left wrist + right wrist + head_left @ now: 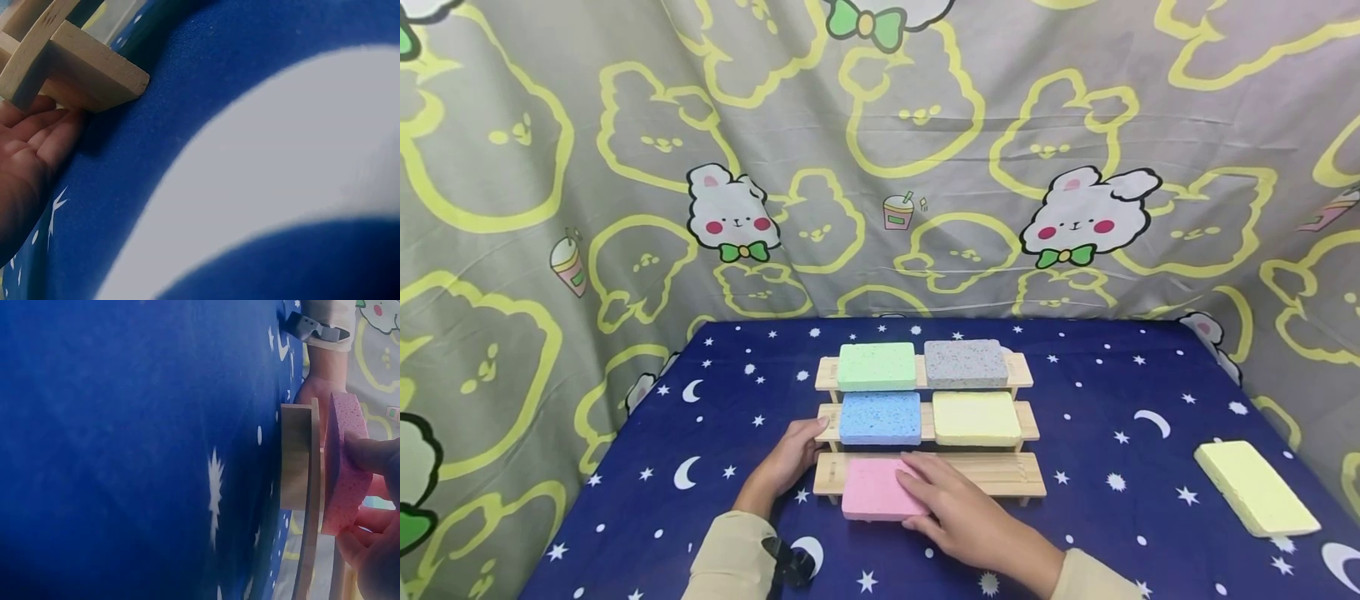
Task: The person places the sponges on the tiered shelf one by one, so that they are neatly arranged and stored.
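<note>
A three-tier wooden rack stands on the table. My left hand grips its left end around the middle tier; in the left wrist view the fingers reach under the wood. With my right hand I pinch a pink sponge at its right side. The sponge lies over the left part of the lowest tier, its front edge past the plank. On the middle tier are a blue sponge and a yellow sponge. The top tier holds a green sponge and a grey sponge.
Another yellow sponge lies on the table's right side. A dark blue cloth with white moons and stars covers the table. Behind and beside it hangs a grey patterned curtain. A black device is at my left wrist.
</note>
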`<action>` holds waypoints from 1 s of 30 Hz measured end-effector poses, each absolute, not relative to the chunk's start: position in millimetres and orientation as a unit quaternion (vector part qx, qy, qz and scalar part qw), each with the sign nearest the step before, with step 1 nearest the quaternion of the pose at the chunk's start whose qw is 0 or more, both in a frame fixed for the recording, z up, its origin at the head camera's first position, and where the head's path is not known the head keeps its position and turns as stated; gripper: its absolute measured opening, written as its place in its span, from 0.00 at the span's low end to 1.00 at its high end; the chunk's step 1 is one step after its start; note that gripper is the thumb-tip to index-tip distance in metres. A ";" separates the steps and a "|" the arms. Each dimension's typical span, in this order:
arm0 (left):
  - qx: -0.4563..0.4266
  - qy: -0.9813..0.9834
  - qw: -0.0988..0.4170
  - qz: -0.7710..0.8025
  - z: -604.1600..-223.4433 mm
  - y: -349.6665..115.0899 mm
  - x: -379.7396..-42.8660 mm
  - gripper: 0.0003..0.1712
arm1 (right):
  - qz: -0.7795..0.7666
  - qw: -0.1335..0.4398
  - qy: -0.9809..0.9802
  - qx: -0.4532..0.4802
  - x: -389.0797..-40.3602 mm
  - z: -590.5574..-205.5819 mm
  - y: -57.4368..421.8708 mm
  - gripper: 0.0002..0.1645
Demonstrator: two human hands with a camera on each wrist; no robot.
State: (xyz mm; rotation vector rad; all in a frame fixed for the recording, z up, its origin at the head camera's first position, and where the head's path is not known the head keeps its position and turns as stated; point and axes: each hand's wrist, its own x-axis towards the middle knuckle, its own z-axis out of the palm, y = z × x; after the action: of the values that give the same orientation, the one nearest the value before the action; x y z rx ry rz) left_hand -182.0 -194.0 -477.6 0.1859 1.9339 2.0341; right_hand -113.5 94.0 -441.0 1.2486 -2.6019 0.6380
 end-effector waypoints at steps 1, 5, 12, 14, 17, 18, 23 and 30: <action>0.066 0.678 0.164 0.714 -477.5 -194.0 -181.7 0.32 | 0.213 0.097 -0.877 0.421 -114.1 -442.1 92.8 0.32; 0.070 0.679 0.166 0.712 -476.7 -193.6 -181.3 0.33 | 0.207 0.126 -0.875 0.419 -116.2 -445.5 87.7 0.29; 0.075 0.676 0.166 0.714 -476.4 -192.6 -182.5 0.34 | 0.203 0.170 -0.874 0.408 -120.2 -448.5 79.8 0.26; 0.079 0.674 0.167 0.715 -476.2 -192.4 -182.5 0.34 | 0.203 0.185 -0.872 0.405 -121.0 -449.2 78.2 0.25; 0.081 0.672 0.167 0.717 -475.4 -192.1 -182.6 0.34 | 0.203 0.207 -0.868 0.402 -122.2 -450.4 76.2 0.24; 0.078 0.672 0.167 0.717 -475.4 -192.3 -182.6 0.34 | 0.202 0.213 -0.867 0.402 -122.8 -451.0 75.4 0.24; 0.071 0.679 0.164 0.713 -476.0 -193.3 -181.4 0.34 | 0.194 0.227 -0.866 0.401 -124.6 -453.8 72.1 0.24; 0.111 0.670 0.153 0.718 -478.7 -196.6 -180.5 0.35 | 0.190 0.223 -0.869 0.399 -125.3 -454.9 71.6 0.24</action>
State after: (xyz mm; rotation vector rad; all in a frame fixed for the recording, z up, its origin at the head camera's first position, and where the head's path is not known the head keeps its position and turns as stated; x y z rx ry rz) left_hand -180.5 -196.6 -478.7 0.3193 1.9206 2.0602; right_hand -125.3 71.6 -454.9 1.1008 -2.4000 0.5257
